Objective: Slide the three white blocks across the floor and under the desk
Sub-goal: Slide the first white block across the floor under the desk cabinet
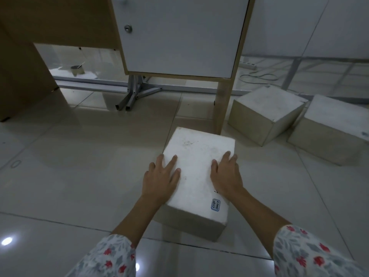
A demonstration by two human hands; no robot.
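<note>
We have our left hand [162, 177] and right hand [226, 174] spread flat on the white rectangular foam-like block [196, 176], on the glossy tiled floor [79, 156] before the wooden desk [179, 37] (likely light, slides easily); push low at its long edges

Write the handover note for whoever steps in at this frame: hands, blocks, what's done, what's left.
Left hand and right hand: both flat, open, on top of the near block, fingers spread, nothing gripped.
Near block sits on the floor just in front of the desk leg.
Second block and third block lie right of that leg, untouched.
Done: none fully under the desk.
Left: slide all three under.
</note>
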